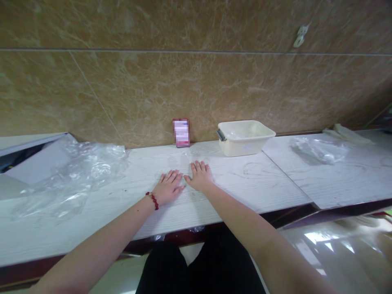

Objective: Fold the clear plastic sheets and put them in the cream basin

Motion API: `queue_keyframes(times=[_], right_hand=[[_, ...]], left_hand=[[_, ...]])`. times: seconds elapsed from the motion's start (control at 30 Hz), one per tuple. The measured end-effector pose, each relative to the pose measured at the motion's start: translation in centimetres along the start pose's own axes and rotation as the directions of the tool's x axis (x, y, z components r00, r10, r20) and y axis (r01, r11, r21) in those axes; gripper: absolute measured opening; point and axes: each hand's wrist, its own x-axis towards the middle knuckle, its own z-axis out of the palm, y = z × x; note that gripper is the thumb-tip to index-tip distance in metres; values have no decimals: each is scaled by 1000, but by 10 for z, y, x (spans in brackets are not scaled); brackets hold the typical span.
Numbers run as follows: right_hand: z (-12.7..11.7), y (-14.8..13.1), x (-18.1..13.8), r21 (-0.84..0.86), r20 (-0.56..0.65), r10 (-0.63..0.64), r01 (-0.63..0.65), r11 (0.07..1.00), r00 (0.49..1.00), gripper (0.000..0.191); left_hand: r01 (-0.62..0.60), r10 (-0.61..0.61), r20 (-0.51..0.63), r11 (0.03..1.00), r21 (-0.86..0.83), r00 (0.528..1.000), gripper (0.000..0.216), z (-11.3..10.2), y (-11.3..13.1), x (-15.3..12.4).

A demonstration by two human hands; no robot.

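My left hand (168, 188) lies flat on the white wood-grain tabletop (239, 183), fingers spread, with a red bead bracelet (154, 200) at its wrist. Just to its right, my right hand (200, 176) also rests flat with the fingers apart. Neither hand holds anything; the thumbs are close together. Beyond them, a phone (181, 133) with a lit, blurred screen leans against the wall. A cream plastic basin (245, 145) with a grey handle stands behind and to the right of my right hand.
Crumpled clear plastic bags (101, 165) cover the left side, beside an open white box (45, 161) with dark contents. Another clear bag (321, 150) lies on the right. A brown marbled wall (159, 90) closes off the back. The table's front edge runs just before my knees.
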Motion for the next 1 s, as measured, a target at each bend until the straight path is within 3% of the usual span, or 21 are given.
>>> queue_keyframes(times=[0.2, 0.3, 0.37, 0.5, 0.67, 0.83, 1.0], right_hand=[[-2, 1, 2, 5, 43, 6, -7, 1000, 999, 74], [-2, 1, 3, 42, 63, 9, -12, 999, 998, 78], [-2, 1, 4, 83, 66, 23, -29, 996, 998, 78], [-7, 4, 8, 188, -17, 99, -94, 978, 995, 66], [-28, 11, 23, 265, -105, 148, -116, 957, 983, 53], [-38, -7, 32, 166, -61, 33, -23, 986, 998, 51], [-17, -38, 20, 101, 18, -72, 69, 992, 997, 60]], left_hand=[[39, -39, 4, 999, -10, 999, 73, -2, -6, -32], [62, -62, 7, 996, -61, 998, 70, -3, -22, -34], [151, -154, -21, 983, -106, 988, 62, -6, -38, -27], [405, -421, -117, 904, -139, 899, 49, -19, -75, 0], [526, -552, -119, 828, -195, 825, 44, -29, -105, 25], [414, -430, -53, 891, -187, 901, 49, -24, -110, 28], [297, -313, -53, 933, -201, 948, 46, -23, -104, 23]])
